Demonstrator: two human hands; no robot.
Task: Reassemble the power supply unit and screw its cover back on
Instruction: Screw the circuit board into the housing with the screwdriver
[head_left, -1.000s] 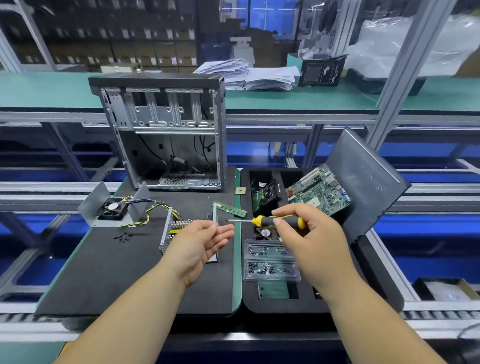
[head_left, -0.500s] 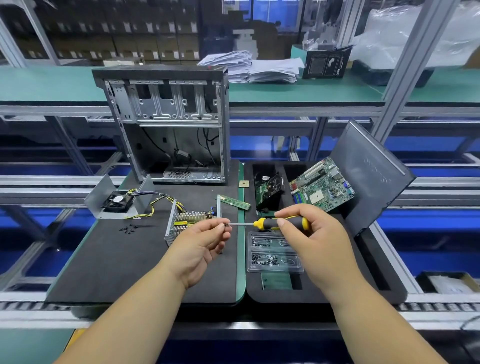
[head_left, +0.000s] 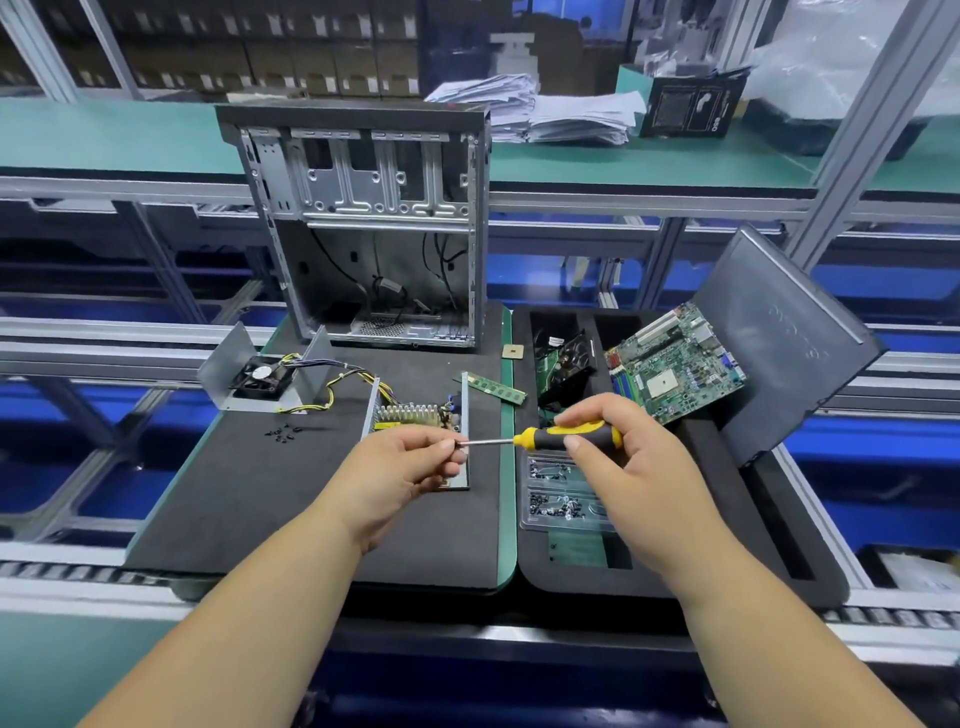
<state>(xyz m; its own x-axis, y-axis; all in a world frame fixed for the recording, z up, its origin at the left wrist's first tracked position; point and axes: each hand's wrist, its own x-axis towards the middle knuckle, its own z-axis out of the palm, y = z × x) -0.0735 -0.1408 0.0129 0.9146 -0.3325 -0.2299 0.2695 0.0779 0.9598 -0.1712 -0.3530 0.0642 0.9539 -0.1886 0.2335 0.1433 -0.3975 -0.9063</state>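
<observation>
Power supply (head_left: 415, 415) lies open on the mat beneath my hands; my right hand (head_left: 618, 467) grips the screwdriver (head_left: 550, 437), my left hand (head_left: 405, 465) pinches its tip.

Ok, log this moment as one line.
right hand: holds screwdriver | left hand: pinches its tip | PSU cover: off

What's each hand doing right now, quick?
Left hand: pinching the tip of the screwdriver.
Right hand: gripping the screwdriver's handle.
</observation>
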